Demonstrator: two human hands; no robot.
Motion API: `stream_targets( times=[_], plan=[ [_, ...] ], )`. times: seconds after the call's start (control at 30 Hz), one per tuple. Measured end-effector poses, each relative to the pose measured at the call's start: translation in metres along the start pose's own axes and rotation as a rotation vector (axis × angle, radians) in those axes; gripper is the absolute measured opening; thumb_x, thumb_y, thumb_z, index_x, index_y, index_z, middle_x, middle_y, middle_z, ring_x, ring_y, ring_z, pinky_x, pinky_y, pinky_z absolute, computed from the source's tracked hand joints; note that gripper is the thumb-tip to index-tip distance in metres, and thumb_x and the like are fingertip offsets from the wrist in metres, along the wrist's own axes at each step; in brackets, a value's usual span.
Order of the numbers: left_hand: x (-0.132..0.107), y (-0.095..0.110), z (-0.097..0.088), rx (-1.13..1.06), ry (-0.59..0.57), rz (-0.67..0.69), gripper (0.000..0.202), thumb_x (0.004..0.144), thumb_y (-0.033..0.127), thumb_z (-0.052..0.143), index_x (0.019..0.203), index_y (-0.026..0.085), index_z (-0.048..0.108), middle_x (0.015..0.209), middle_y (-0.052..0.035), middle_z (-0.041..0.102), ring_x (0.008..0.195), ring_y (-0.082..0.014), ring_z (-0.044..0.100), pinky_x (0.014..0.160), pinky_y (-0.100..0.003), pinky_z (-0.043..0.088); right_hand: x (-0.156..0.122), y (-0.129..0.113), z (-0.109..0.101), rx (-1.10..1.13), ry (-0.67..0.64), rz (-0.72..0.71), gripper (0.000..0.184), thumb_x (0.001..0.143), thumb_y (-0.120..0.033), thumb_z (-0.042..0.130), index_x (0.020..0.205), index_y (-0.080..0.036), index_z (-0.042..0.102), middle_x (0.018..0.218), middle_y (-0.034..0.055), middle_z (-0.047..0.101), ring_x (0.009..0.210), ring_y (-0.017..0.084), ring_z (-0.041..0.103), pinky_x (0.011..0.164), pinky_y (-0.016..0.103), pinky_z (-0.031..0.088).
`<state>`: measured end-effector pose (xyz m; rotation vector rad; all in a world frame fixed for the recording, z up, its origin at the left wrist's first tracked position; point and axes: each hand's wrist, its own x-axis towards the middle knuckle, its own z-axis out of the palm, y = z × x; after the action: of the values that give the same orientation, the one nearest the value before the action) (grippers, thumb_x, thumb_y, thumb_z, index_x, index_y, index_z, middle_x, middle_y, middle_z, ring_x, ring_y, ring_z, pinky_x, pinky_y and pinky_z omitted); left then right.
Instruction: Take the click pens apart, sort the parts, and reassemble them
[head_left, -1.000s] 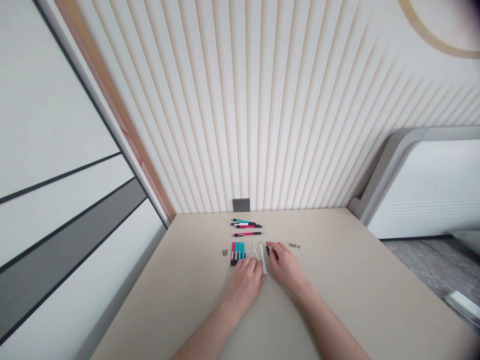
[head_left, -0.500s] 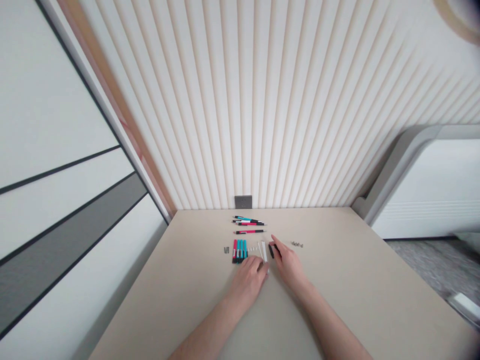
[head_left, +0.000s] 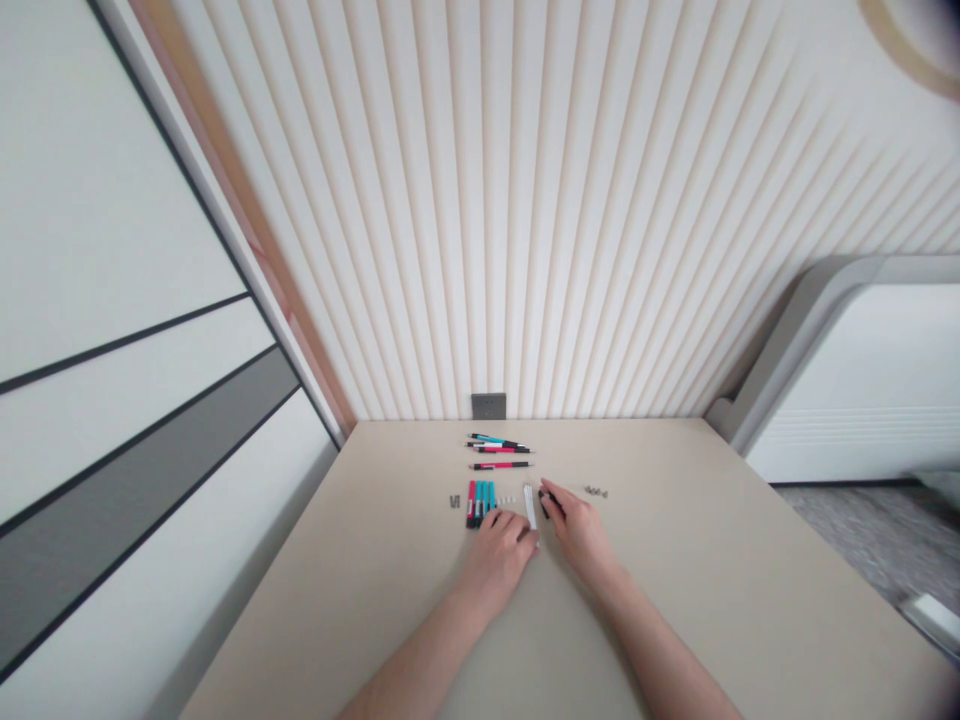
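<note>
Four pens (head_left: 501,465) whole; barrels (head_left: 485,497), tubes (head_left: 529,505) separate; left hand (head_left: 498,548) at tubes, right hand (head_left: 580,530) at black pieces (head_left: 545,502), each grip's closure unclear

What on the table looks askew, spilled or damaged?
Nothing looks spilled; damage is too small to tell. Slightly askew: the slim teal-and-black pen at the back lies slanted, while the lone slim pink-and-black pen in front lies nearly straight across.

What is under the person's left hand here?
Thin white rods run down to the left hand, which seems to cover part of them. The tabletop shows around the hand; anything directly beneath the palm is hidden, so I cannot tell.
</note>
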<state>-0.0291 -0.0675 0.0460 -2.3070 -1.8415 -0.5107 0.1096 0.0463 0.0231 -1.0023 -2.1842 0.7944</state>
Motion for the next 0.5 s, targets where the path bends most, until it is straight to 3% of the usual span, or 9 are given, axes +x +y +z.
stream_targets(
  times=[0.33,0.5],
  plan=[
    [-0.0002,-0.0015,0.0049,0.032,0.008,0.004,0.009,0.092,0.016,0.057,0.096,0.022,0.063,0.090,-0.0031,0.063,0.092,-0.0217,0.059,0.086,-0.039,0.044,0.0011,-0.0036,0.0000,0.065,-0.031,-0.034,0.034,0.093,-0.028,0.043,0.119,-0.023,0.064,0.115,0.0080,0.070,0.103,0.023,0.067,0.093,0.037,0.051],
    [-0.0025,-0.0003,-0.0005,-0.012,0.048,-0.062,0.023,0.090,0.025,0.061,0.113,0.021,0.058,0.095,-0.0038,0.065,0.093,-0.0234,0.061,0.082,-0.040,0.046,0.0001,-0.0049,0.0012,0.116,-0.054,-0.033,0.039,0.095,-0.031,0.040,0.129,-0.022,0.058,0.117,0.0086,0.069,0.105,0.023,0.066,0.095,0.039,0.051]
  ],
)
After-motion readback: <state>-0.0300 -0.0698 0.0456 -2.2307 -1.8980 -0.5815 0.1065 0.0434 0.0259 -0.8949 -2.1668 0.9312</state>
